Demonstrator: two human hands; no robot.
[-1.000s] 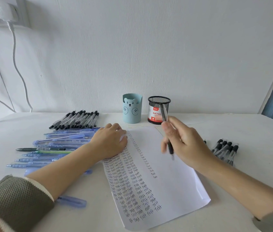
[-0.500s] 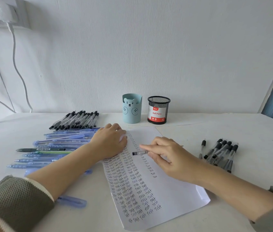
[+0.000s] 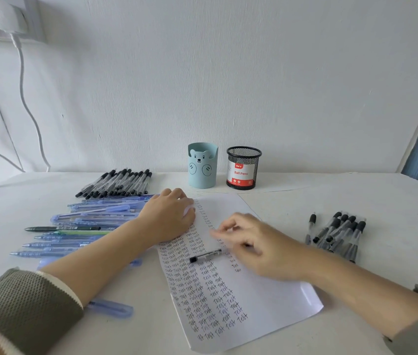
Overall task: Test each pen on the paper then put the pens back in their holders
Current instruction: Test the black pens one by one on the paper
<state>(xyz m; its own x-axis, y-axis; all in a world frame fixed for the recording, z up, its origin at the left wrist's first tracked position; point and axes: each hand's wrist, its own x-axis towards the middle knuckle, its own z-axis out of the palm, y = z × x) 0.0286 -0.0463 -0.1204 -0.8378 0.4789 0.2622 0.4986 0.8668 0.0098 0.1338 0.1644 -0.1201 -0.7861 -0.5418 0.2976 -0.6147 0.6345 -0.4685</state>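
From the head view, the paper (image 3: 266, 298) lies in the middle of the tabletop (image 3: 356, 198), close to the front edge. The left hand (image 3: 169, 216) rests on the paper's top left corner, fingers together, pressing it flat.

One pen (image 3: 205, 256) lies loose on the paper, just beside the right hand (image 3: 256, 247). That hand is over the paper with bent fingers. It is blurry, with a dark bit under it, so I cannot tell if it holds anything.

The bear cup (image 3: 202, 167) and the mesh cup (image 3: 243, 170) stand side by side at the back edge.

The pen looks light, thin, stiff and smooth, so it may roll. I think a pinch at the middle is best.
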